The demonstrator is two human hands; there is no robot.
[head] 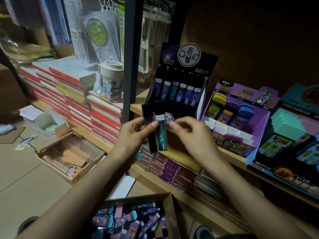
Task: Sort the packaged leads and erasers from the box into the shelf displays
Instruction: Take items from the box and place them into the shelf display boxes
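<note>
My left hand (136,133) gripped several lead packs (156,133), a teal one (162,135) foremost, upright before the black display (179,88). My right hand (191,135) was beside them, fingertips at the teal pack's top edge. Below lay the open box (170,209) of mixed packs; a purple display (241,118) stood on the shelf (174,152) to the right.

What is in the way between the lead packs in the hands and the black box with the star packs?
Nothing visible. The left hand holds the lead packs just in front of the black display, whose front slots look open; the right hand sits beside them.
</note>
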